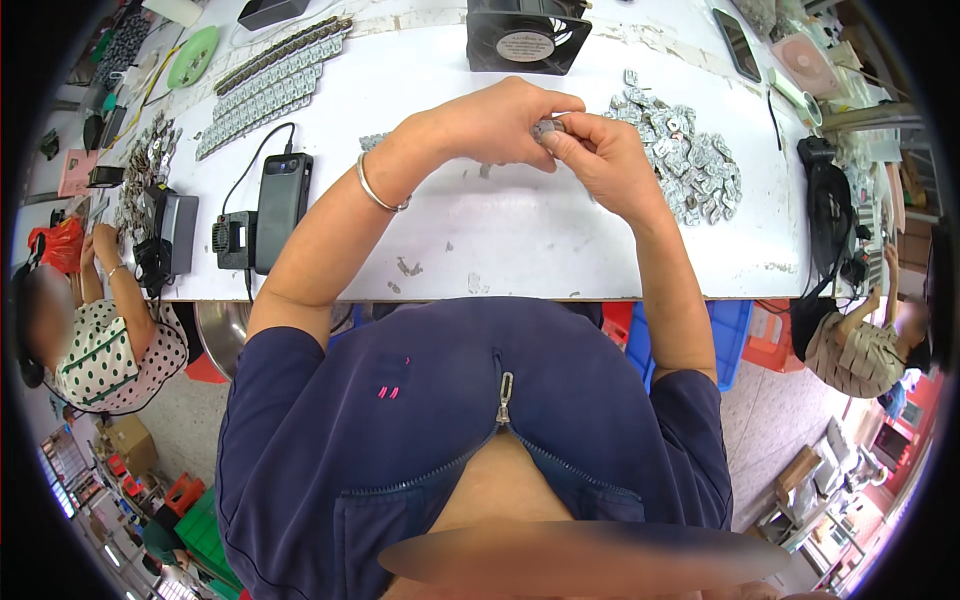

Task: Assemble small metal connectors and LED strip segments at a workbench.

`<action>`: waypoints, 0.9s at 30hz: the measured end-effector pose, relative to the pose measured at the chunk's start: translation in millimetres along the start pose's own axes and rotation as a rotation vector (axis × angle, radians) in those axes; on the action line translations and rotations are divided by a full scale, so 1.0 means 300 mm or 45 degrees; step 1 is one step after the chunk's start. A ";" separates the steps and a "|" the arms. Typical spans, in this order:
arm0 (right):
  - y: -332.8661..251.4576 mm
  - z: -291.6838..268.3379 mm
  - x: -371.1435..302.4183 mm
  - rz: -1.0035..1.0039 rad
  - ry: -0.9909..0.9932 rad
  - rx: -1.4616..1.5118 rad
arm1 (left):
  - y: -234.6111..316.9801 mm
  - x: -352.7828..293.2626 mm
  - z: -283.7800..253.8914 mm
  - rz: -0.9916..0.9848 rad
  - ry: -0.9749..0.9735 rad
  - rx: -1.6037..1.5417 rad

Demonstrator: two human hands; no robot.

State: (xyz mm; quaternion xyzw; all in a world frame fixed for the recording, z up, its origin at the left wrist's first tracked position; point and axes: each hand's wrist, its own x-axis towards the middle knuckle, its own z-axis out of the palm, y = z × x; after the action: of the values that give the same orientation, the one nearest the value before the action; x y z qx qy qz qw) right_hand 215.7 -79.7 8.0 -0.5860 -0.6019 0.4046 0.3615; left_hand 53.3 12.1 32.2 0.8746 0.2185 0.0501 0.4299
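Observation:
Over the middle of the white table [480,240], my two hands meet around a small grey metal part [547,128]. My right hand [612,160] pinches it between thumb and fingers. From the other side my left hand [505,118], with a bangle on its wrist, closes on the same part; its fingertips partly hide it. A loose heap of similar small metal parts [695,165] lies just right of my right hand. Behind my left forearm, a few more metal parts [372,141] show on the table. Farther left, many such parts [262,105] lie in neat slanted rows.
A black fan [525,45] stands at the back. Left of my arm are a black handheld device [284,212] and a cabled charger [235,240]. A phone [737,45] lies back right. One person [115,345] sits at far left, another [855,350] at far right.

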 end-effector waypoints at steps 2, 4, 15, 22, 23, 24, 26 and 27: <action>-0.018 -0.007 0.003 0.013 0.055 -0.043 | -0.014 -0.003 0.000 0.047 0.001 0.050; -0.020 -0.025 0.016 0.157 0.156 0.170 | -0.035 -0.020 -0.015 0.194 0.255 0.177; 0.016 -0.038 0.017 0.122 -0.196 0.717 | -0.067 -0.062 -0.063 -0.034 -0.256 -0.564; 0.018 -0.026 0.045 0.209 0.135 0.486 | -0.090 -0.043 0.007 0.117 0.561 0.064; 0.006 -0.020 0.044 0.208 0.151 0.401 | -0.094 -0.042 0.026 0.154 0.715 0.209; -0.001 -0.016 0.048 0.206 0.149 0.400 | -0.097 -0.039 0.040 0.173 0.783 0.283; -0.010 -0.012 0.052 0.189 0.154 0.325 | -0.067 -0.043 0.039 0.165 0.777 0.334; -0.011 -0.011 0.052 0.191 0.155 0.325 | -0.058 -0.045 0.038 0.155 0.771 0.386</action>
State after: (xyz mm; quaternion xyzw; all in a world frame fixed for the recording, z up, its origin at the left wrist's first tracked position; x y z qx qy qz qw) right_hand 216.5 -63.9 11.6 -0.6021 -0.4769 0.4676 0.4375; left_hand 38.5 7.3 12.9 0.8854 0.2887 0.3000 0.2069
